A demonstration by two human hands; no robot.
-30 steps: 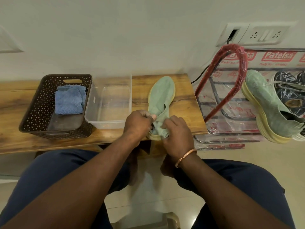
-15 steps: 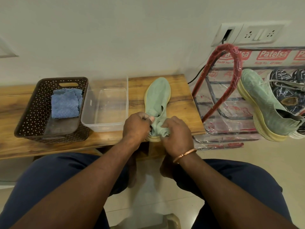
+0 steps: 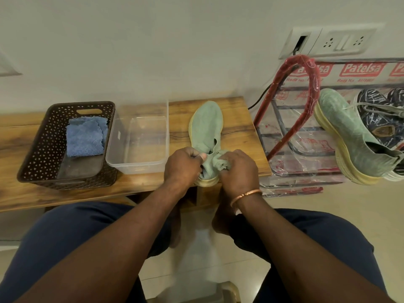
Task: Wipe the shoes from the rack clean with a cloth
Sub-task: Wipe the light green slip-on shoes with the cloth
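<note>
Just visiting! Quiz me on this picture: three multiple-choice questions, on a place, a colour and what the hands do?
1. Where does the blue cloth lie? A) in the brown perforated plastic basket B) on the floor C) on a lap
2. What colour is the knit shoe on the wooden bench? A) red B) pale green C) black
3. What are the left hand and right hand doing? A) lying flat B) both gripping the shoe's heel opening C) waving
Answers: 1A, cloth sits in the basket; 2B, pale green upper; 3B, both curl round it.
</note>
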